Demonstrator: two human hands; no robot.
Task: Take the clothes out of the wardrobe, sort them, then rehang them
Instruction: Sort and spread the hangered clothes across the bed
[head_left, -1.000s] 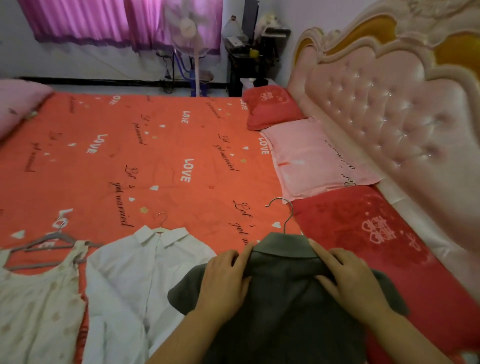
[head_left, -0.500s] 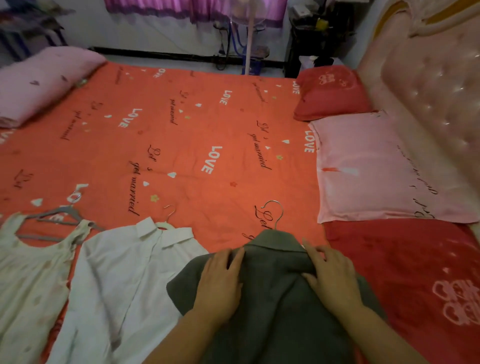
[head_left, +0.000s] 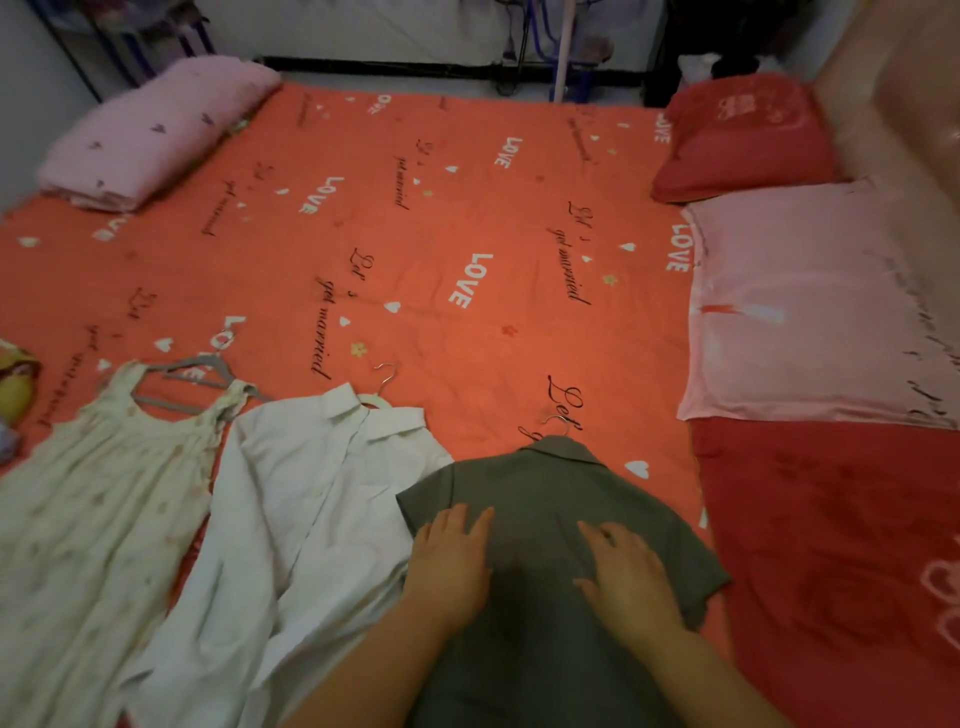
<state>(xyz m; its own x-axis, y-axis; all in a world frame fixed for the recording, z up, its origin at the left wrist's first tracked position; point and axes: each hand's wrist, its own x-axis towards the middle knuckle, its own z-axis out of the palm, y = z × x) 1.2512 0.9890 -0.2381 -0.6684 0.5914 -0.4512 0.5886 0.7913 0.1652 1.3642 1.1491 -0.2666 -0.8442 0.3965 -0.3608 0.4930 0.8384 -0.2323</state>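
A grey-green short-sleeved shirt (head_left: 540, 499) lies flat on the orange bed sheet (head_left: 415, 234), its metal hanger hook (head_left: 558, 423) poking out past the collar. My left hand (head_left: 449, 566) rests flat on its left chest, fingers straight. My right hand (head_left: 626, 577) lies flat on the right side, fingers spread. Left of it lies a white collared shirt (head_left: 311, 509) on a hanger. Further left is a cream floral sleeveless dress (head_left: 93, 519) on a grey hanger (head_left: 192, 376).
A rolled pink blanket (head_left: 156, 135) lies at the far left. On the right are a red pillow (head_left: 743, 135), a pink pillow (head_left: 810, 301) and a red cover (head_left: 841, 545). A yellow item (head_left: 15, 384) sits at the left edge. A fan pole (head_left: 563, 52) stands beyond the bed.
Both hands have slid down from the grey shirt's collar and shoulders to its chest. My view has tilted further down and left.
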